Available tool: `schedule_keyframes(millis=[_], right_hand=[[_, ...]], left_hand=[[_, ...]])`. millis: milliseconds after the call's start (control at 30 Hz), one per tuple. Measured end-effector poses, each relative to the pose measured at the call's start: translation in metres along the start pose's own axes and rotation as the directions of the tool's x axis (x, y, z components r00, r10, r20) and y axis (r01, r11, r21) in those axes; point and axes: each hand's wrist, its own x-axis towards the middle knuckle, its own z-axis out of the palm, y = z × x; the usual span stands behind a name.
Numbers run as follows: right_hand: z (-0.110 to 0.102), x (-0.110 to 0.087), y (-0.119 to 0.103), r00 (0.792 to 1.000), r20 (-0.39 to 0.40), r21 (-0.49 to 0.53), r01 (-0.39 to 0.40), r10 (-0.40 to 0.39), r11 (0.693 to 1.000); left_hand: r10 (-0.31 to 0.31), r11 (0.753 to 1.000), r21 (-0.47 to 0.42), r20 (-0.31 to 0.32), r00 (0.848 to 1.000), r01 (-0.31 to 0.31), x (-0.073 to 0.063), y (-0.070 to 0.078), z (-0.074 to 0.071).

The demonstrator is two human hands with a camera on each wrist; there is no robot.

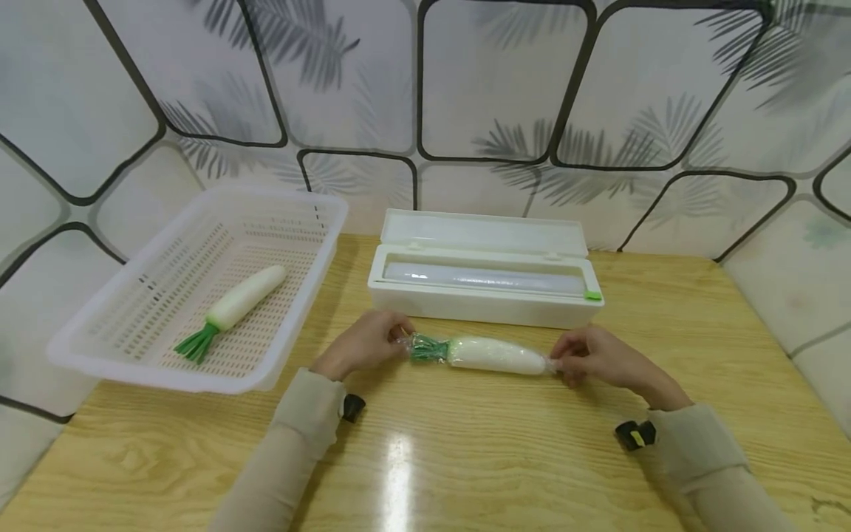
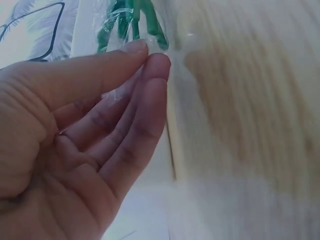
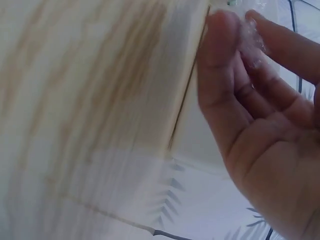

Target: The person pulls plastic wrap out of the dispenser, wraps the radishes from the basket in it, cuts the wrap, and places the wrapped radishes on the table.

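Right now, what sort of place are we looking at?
Probably a food-prep corner, maybe staged: a wood-grain table against patterned walls, an open white box holding a film roll, and a film-wrapped white radish.

Bright light leaves a white glare on the table [image 1: 505, 458] nearside of the wrapped radish [image 1: 495, 355], while both wrist views look hazy and soft.
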Motion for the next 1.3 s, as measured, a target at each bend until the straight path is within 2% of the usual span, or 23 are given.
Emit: schedule_keyframes(millis=[267, 400, 533, 633, 800, 967, 1100, 1200, 1300], right_hand=[[0.004, 0.001, -0.003, 0.994, -0.108, -0.052, -0.008, 0.003, 0.999], [0.007, -0.005, -0.007, 0.990, -0.134, -0.072, 0.020, -0.030, 0.997], [0.019, -0.019, -0.017, 0.993, -0.083, -0.039, 0.082, -0.085, 0.996], [0.039, -0.029, -0.027, 0.991, 0.004, -0.021, 0.135, -0.135, 0.991], [0.076, -0.039, -0.041, 0.961, 0.140, -0.036, 0.247, -0.240, 0.968], [0.101, -0.041, -0.045, 0.931, 0.242, -0.045, 0.293, -0.274, 0.955], [0.115, -0.040, -0.044, 0.913, 0.252, -0.085, 0.352, -0.322, 0.932], [0.120, -0.039, -0.042, 0.898, 0.241, -0.109, 0.401, -0.367, 0.910], [0.119, -0.038, -0.043, 0.892, 0.254, -0.107, 0.411, -0.375, 0.905]], left_hand=[[-0.032, 0.999, -0.030, -0.055, 0.998, 0.030, 0.003, -0.001, 0.005], [-0.008, 0.999, -0.042, -0.174, 0.985, 0.001, 0.006, -0.002, 0.005], [0.027, 0.999, -0.025, -0.303, 0.953, -0.037, 0.013, 0.001, 0.006], [0.018, 1.000, 0.007, -0.343, 0.939, -0.017, 0.019, 0.005, 0.009], [-0.007, 0.999, -0.045, -0.344, 0.939, -0.009, 0.029, 0.015, 0.022], [-0.001, 0.993, -0.110, -0.330, 0.944, -0.037, 0.037, 0.029, 0.034], [-0.036, 0.977, -0.211, -0.269, 0.962, -0.022, 0.043, 0.035, 0.043], [-0.074, 0.948, -0.319, -0.204, 0.976, 0.006, 0.045, 0.037, 0.047], [-0.057, 0.945, -0.328, -0.165, 0.985, 0.000, 0.045, 0.039, 0.049]])
